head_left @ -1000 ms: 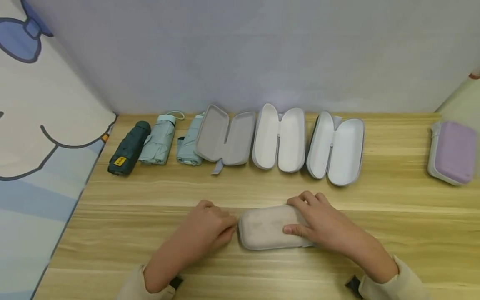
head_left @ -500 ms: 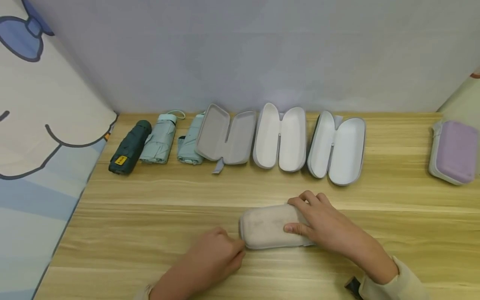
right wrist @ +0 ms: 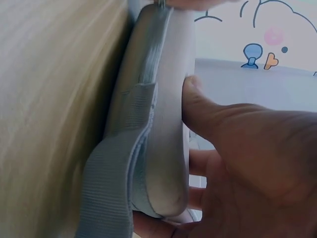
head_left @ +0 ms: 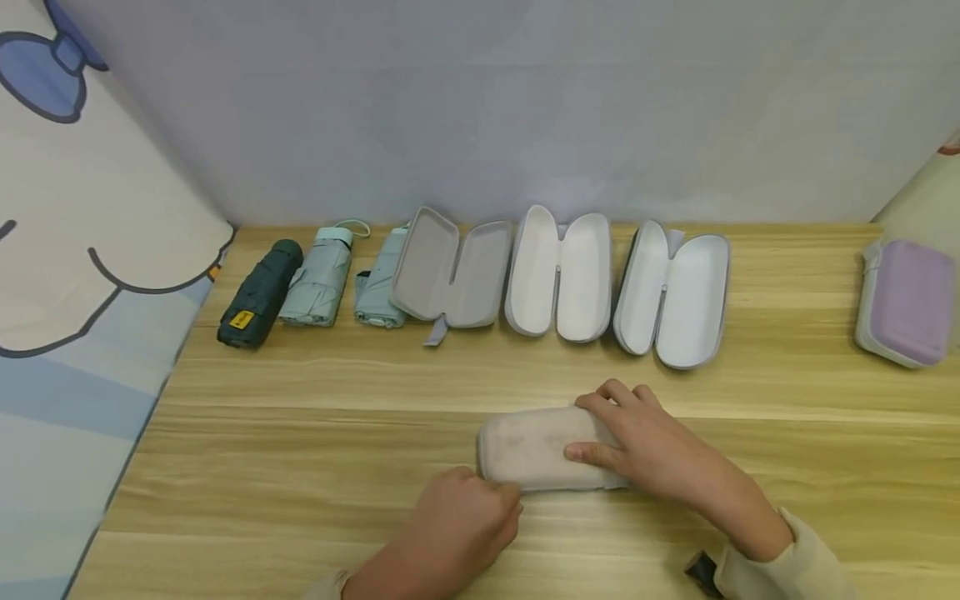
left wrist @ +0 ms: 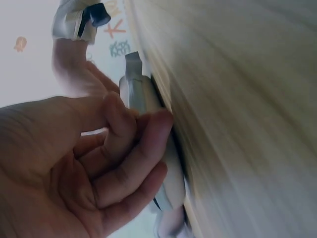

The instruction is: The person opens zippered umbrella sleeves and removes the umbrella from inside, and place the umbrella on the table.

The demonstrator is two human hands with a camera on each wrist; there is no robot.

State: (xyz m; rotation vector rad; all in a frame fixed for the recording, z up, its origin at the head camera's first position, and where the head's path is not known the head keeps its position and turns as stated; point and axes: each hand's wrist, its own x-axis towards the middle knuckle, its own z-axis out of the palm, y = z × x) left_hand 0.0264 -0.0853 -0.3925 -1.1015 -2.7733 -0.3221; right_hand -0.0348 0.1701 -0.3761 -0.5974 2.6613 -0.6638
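A beige zippered hard case (head_left: 536, 446) lies closed on the wooden table in front of the person. My right hand (head_left: 648, 442) grips its right end, thumb on top and fingers over the far side. At the near left corner, my left hand (head_left: 472, 517) has its fingers curled, pinching the zipper pull (right wrist: 161, 4), whose metal shows at the top of the right wrist view. The left fingers mostly cover the pull in the left wrist view. A grey fabric strap (right wrist: 114, 168) hangs from the case's right end.
Along the back stand three opened cases: a grey one (head_left: 480, 275), a white-lined one (head_left: 585, 279) and another white-lined one (head_left: 692, 300). Left of them lie a dark green folded umbrella (head_left: 258, 292) and two light green umbrellas (head_left: 318, 279). A purple-and-white case (head_left: 911, 300) sits far right.
My left hand has travelled from the case's left end round the near corner and a little rightward along the near edge. The right hand keeps its hold; the case has barely moved.
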